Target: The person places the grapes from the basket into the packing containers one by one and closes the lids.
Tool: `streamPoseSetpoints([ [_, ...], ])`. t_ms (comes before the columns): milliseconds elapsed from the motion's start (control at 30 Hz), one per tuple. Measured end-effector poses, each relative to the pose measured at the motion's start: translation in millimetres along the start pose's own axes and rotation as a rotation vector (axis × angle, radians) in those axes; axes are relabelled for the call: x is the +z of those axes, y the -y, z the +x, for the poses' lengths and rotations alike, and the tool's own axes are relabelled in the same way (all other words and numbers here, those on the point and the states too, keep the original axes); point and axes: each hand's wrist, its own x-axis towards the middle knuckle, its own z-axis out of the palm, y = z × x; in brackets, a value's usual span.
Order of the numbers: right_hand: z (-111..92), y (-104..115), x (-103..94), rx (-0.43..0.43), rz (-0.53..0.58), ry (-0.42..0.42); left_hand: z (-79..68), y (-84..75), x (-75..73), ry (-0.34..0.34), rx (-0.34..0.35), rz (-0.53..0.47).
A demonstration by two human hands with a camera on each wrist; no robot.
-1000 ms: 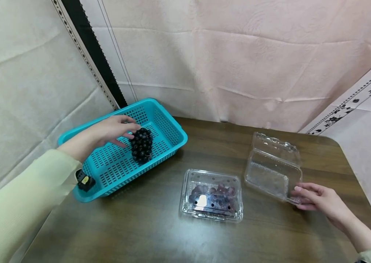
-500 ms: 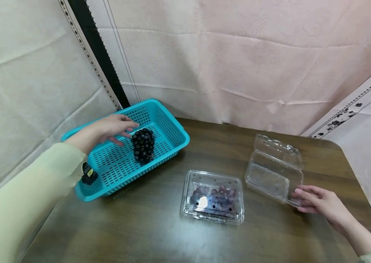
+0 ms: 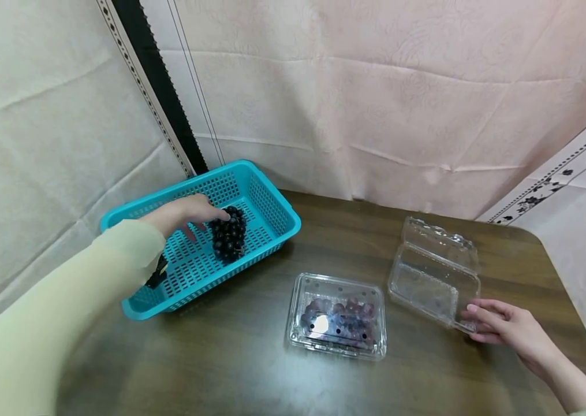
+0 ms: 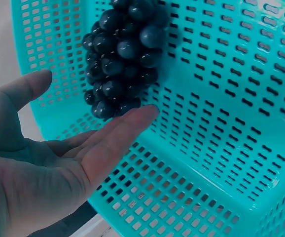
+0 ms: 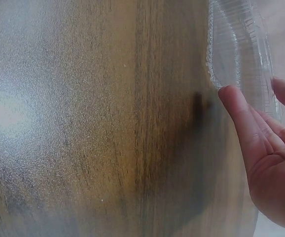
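Note:
A bunch of dark grapes [image 3: 228,237] lies in a blue perforated basket [image 3: 282,228] at the left. My left hand [image 3: 189,212] reaches into the basket beside the bunch. In the left wrist view, the thumb stands apart from the straight fingers [image 4: 118,136], whose tips are at the lower end of the grapes; whether they touch is unclear. At the right, an unfolded clear plastic clamshell box [image 3: 425,283] lies with its lid tipped back. My right hand [image 3: 511,326] pinches its near right corner between thumb and fingers, and the right wrist view shows this grip too.
A closed clear clamshell box [image 3: 336,315] with reddish-purple grapes inside sits mid-table. The brown wooden table [image 3: 209,358] meets pale cloth hangings [image 3: 376,115] at the back and on both sides.
My left hand has come forward and right, closer over the grape bunch. The right hand keeps its hold on the clamshell box corner. The view has shifted slightly.

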Motion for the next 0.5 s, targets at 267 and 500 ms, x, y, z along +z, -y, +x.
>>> streamPoseSetpoints([
  [267,0.8,-1.9,-0.6,-0.001,0.029,-0.002,13.6,-0.6,7.0,-0.024,-0.036,0.045],
  [500,2.2,-1.7,-1.6,-0.01,0.064,0.013,19.7,1.7,17.0,-0.043,-0.04,0.098],
])
